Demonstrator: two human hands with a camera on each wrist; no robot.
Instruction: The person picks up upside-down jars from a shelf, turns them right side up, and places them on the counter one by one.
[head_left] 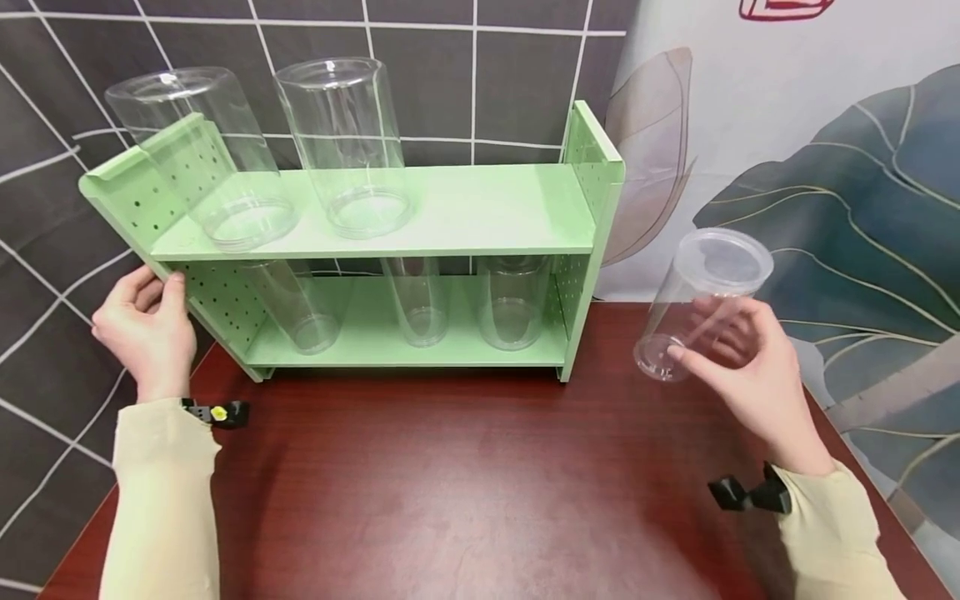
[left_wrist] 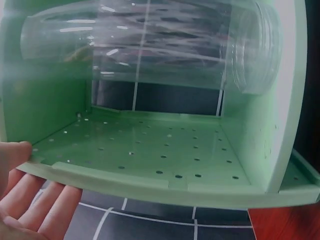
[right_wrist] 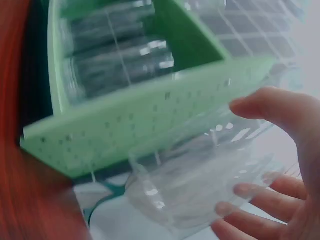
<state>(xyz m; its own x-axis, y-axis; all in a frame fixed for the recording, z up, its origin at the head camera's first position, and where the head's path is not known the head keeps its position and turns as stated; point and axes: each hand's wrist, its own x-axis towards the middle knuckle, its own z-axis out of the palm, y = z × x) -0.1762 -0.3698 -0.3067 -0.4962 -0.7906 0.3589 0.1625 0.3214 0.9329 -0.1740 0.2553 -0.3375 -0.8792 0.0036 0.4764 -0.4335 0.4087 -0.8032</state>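
Observation:
In the head view my left hand [head_left: 153,337] grips the left side panel of a green two-tier shelf [head_left: 480,208]. The left wrist view shows the thumb on one face of that panel's edge and the fingers on the other. To the right of the shelf, my right hand [head_left: 765,375] holds a clear plastic jar [head_left: 678,292] with a whitish top, slightly tilted. In the right wrist view, thumb and fingers are around the jar [right_wrist: 195,175], beside the perforated side panel [right_wrist: 115,127].
Two large clear jars stand on the upper tier, a left one [head_left: 247,150] and a right one [head_left: 345,125]. Three narrower clear containers [head_left: 513,308] stand below. The red-brown tabletop [head_left: 450,475] meets a tiled backdrop [head_left: 517,75] and a leaf-patterned one [head_left: 862,208].

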